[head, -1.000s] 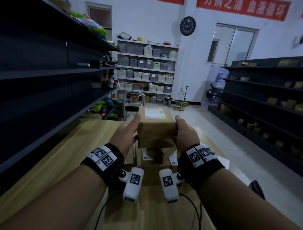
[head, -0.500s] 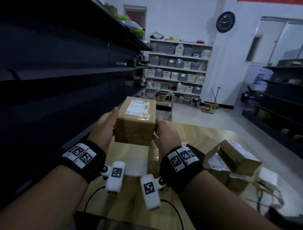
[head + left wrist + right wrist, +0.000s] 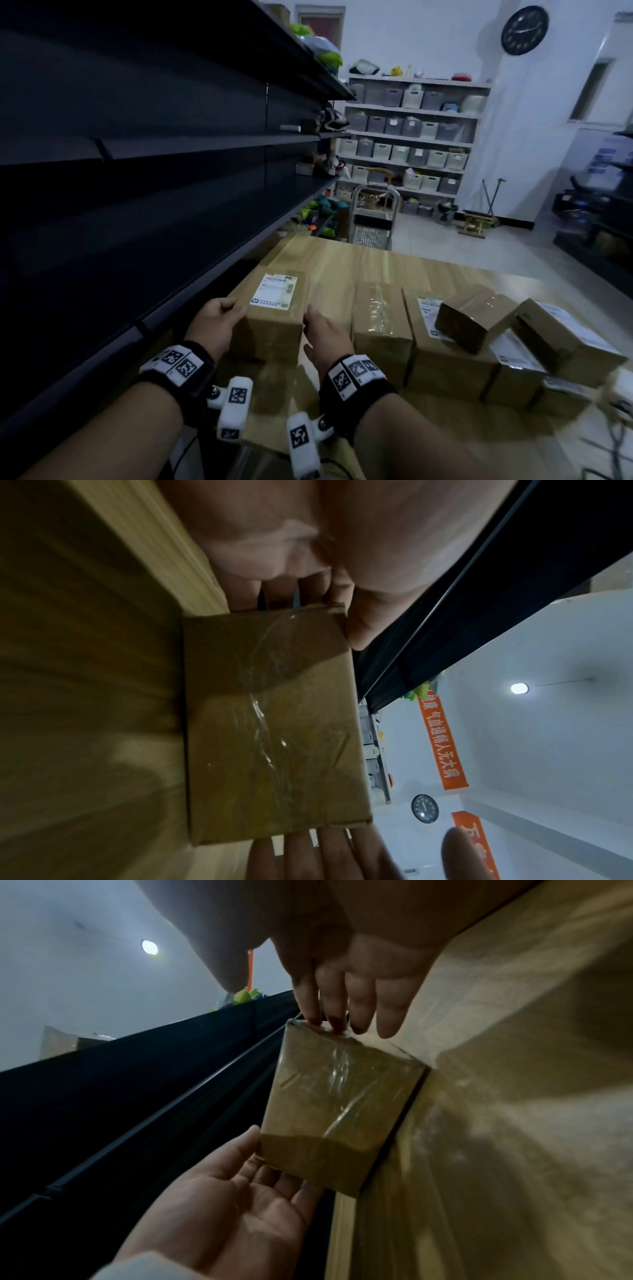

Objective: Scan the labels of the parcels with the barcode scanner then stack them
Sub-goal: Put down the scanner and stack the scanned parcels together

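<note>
A brown cardboard parcel point(image 3: 270, 308) with a white label point(image 3: 274, 291) on top stands on the wooden table point(image 3: 376, 267), at its left edge beside the dark shelving. My left hand point(image 3: 219, 318) lies flat against the parcel's left side. My right hand point(image 3: 322, 329) is at its right side. In the right wrist view the right hand's point(image 3: 352, 988) straight fingertips touch the parcel's point(image 3: 335, 1110) upper edge, and the left hand point(image 3: 232, 1204) shows an open palm against the opposite side. The left wrist view shows the parcel's taped face point(image 3: 274, 723) between both hands. No scanner is in view.
A row of larger parcels point(image 3: 380, 322) point(image 3: 442, 342) stands just right of the placed one, with a small dark box point(image 3: 476, 322) on top and more parcels point(image 3: 565, 335) piled further right. Dark shelves point(image 3: 137, 205) run along the left. Cables point(image 3: 616, 428) lie at the table's right edge.
The parcel, held up between both hands, has gone left and down onto the table by the shelving. Both hands have relaxed against its sides.
</note>
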A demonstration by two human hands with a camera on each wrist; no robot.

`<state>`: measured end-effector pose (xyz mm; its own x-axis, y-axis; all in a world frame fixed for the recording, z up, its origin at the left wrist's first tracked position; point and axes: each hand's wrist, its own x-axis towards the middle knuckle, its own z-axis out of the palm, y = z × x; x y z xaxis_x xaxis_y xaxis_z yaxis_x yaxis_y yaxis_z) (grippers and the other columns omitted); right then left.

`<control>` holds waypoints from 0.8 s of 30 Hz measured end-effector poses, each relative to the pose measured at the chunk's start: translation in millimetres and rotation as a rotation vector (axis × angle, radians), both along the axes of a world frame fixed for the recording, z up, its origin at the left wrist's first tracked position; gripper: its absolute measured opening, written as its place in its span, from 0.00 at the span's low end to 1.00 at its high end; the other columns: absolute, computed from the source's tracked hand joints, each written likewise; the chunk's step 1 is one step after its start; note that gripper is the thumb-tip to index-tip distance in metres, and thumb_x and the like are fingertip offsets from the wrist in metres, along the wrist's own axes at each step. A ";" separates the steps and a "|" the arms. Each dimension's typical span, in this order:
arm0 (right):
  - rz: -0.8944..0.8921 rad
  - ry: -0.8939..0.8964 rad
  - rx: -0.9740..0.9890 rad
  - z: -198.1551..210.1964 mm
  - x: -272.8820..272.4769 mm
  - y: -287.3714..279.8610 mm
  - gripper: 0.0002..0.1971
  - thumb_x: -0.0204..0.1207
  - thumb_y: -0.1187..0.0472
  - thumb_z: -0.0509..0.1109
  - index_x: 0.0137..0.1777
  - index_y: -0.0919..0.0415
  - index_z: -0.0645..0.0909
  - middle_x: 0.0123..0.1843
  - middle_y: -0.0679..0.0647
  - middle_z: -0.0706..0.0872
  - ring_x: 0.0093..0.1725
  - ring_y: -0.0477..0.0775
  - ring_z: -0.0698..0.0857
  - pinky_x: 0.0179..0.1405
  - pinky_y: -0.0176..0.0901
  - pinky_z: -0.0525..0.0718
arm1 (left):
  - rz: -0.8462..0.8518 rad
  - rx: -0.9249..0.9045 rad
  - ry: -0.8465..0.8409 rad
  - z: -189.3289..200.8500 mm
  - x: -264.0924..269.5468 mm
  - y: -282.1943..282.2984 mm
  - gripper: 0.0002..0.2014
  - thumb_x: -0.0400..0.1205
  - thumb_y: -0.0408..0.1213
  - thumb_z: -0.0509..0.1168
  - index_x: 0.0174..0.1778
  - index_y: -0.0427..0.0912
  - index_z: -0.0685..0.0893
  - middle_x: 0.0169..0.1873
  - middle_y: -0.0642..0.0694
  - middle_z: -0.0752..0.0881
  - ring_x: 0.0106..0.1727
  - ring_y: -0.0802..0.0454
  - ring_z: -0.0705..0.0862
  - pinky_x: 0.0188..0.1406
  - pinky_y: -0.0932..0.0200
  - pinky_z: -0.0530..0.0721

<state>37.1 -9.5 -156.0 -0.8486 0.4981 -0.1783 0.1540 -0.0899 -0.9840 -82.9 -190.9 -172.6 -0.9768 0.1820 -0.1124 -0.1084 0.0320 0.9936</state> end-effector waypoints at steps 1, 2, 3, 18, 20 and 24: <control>0.001 0.004 -0.007 -1.7 1.3 0.4 0.25 0.66 0.23 0.68 0.42 0.41 0.94 0.55 0.45 0.95 0.62 0.51 0.90 0.76 0.63 0.84 | 0.001 -0.028 0.015 -1.5 0.5 0.5 0.19 0.81 0.48 0.78 0.67 0.50 0.88 0.61 0.40 0.94 0.61 0.39 0.93 0.71 0.31 0.89; -0.005 0.009 -0.009 -2.6 1.1 0.9 0.22 0.67 0.24 0.68 0.41 0.37 0.95 0.52 0.43 0.96 0.62 0.50 0.90 0.77 0.63 0.84 | 0.003 -0.062 0.039 -1.0 2.6 1.7 0.17 0.85 0.45 0.76 0.69 0.49 0.87 0.62 0.41 0.94 0.62 0.40 0.93 0.71 0.33 0.89; -0.012 0.019 -0.006 -2.6 0.9 1.9 0.20 0.67 0.25 0.69 0.40 0.34 0.95 0.50 0.42 0.96 0.61 0.49 0.91 0.76 0.63 0.84 | 0.007 -0.098 0.075 1.3 5.2 3.2 0.17 0.88 0.44 0.75 0.72 0.48 0.87 0.63 0.42 0.93 0.62 0.42 0.92 0.71 0.36 0.89; -0.071 0.223 -0.237 35.5 20.6 13.9 0.09 0.89 0.54 0.71 0.58 0.58 0.89 0.64 0.56 0.93 0.67 0.56 0.90 0.69 0.51 0.87 | -0.356 -1.056 0.505 58.7 -9.3 37.1 0.19 0.92 0.52 0.66 0.80 0.59 0.85 0.87 0.49 0.78 0.87 0.43 0.74 0.95 0.35 0.55; -0.087 0.255 -0.255 39.0 24.3 18.5 0.10 0.89 0.55 0.71 0.59 0.61 0.89 0.64 0.58 0.93 0.66 0.58 0.91 0.69 0.53 0.88 | -0.337 -1.048 0.460 62.6 -24.8 35.6 0.20 0.90 0.52 0.69 0.79 0.59 0.85 0.84 0.49 0.82 0.82 0.44 0.80 0.90 0.42 0.67; -0.104 0.311 -0.297 46.4 33.4 31.9 0.11 0.89 0.57 0.70 0.59 0.65 0.89 0.64 0.63 0.93 0.65 0.63 0.91 0.71 0.62 0.89 | -0.320 -1.028 0.454 61.0 -39.2 34.4 0.20 0.89 0.50 0.72 0.78 0.58 0.87 0.81 0.52 0.84 0.77 0.47 0.84 0.71 0.58 0.77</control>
